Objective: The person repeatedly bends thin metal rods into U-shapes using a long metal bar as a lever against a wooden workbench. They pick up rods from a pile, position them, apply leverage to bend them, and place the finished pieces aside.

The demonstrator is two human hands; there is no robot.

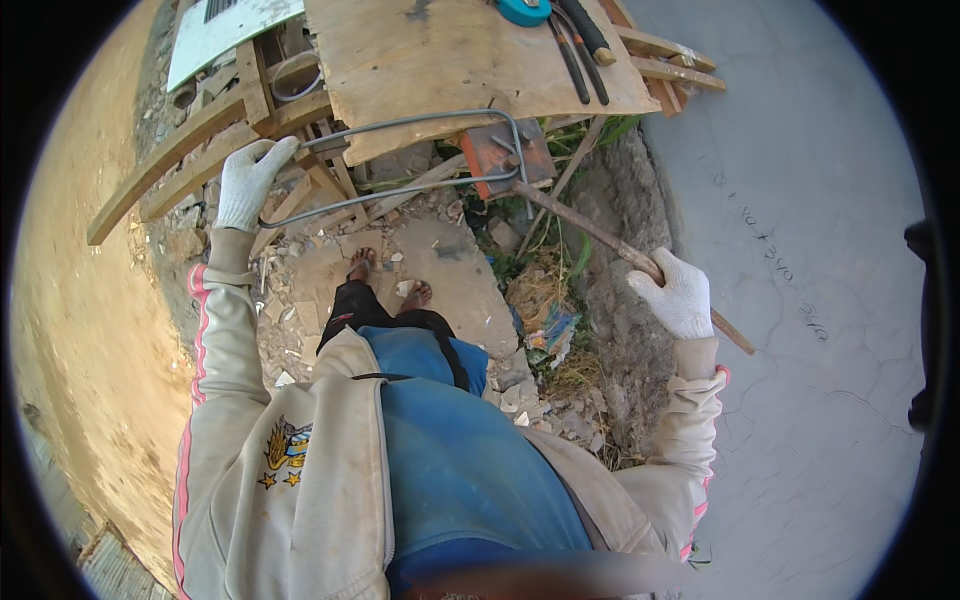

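A grey steel rod (400,123), bent into a long loop with an open side, reaches from the bench edge toward my left. My left hand (252,185), in a white knit glove, is closed on the loop's left end. The other end rests among pegs on an orange-and-grey metal bending plate (492,152) at the bench's near edge. My right hand (678,295), also gloved, wraps round a rusty bending bar (590,230). That bar slants up to the plate, where its head meets the rod; the exact contact is too small to make out.
A plywood bench top (430,70) carries a teal tape measure (524,10) and long-handled pincers (575,60). Wooden beams (190,185) jut out at the left. Rubble and broken tile (300,300) lie round my feet. A grey wall (800,200) stands close on the right.
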